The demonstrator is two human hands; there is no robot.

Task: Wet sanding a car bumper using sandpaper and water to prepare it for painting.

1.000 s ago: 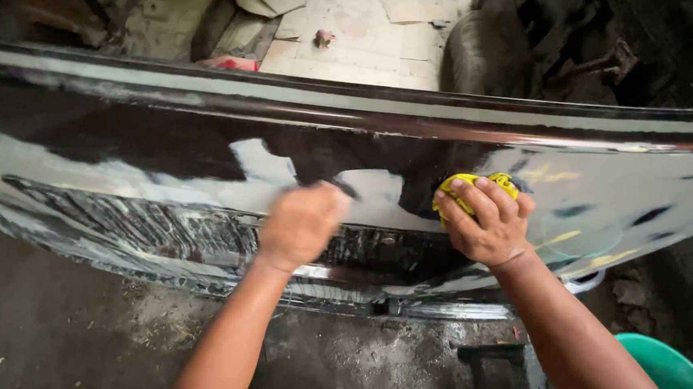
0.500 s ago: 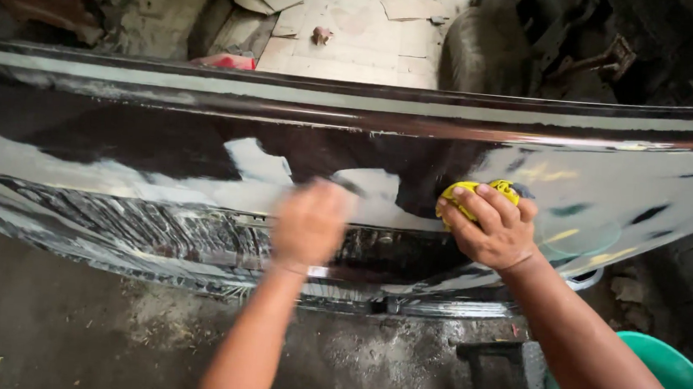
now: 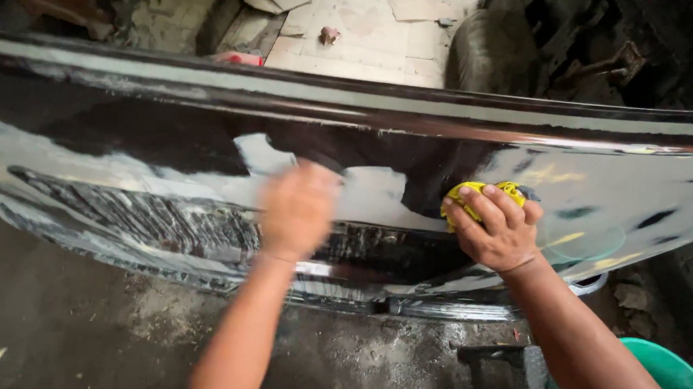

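nearest the camera, at the lower right corner, the rim of a green plastic basin [image 3: 679, 380] shows on the dusty concrete floor [image 3: 69, 329], partly behind the right forearm. just left of it stands a dark low block [image 3: 504, 384], too dim to identify.

both bare forearms reach up from the bottom edge to a large dark car body panel [image 3: 123, 138], glossy, wet and streaked with pale sanded patches. the right hand [image 3: 500, 230] presses on the panel's lower middle, its grip curled closed over a yellow sponge [image 3: 476, 197]; only the sponge's upper edge shows above the fingers [image 3: 476, 208], and it lies flat against the panel at the border of a black patch and a whitish one. the left hand [image 3: 297, 207] sits well apart to the left of the right, against the same panel just under a pale patch. it is motion-blurred, so i cannot tell whether its grip is closed or flat, or whether it holds anything.

beyond the panel's top edge lies a floor of pale slabs [image 3: 358, 33] strewn with debris, a small red object [image 3: 238, 59] right behind the edge, and dark clutter at the upper right.
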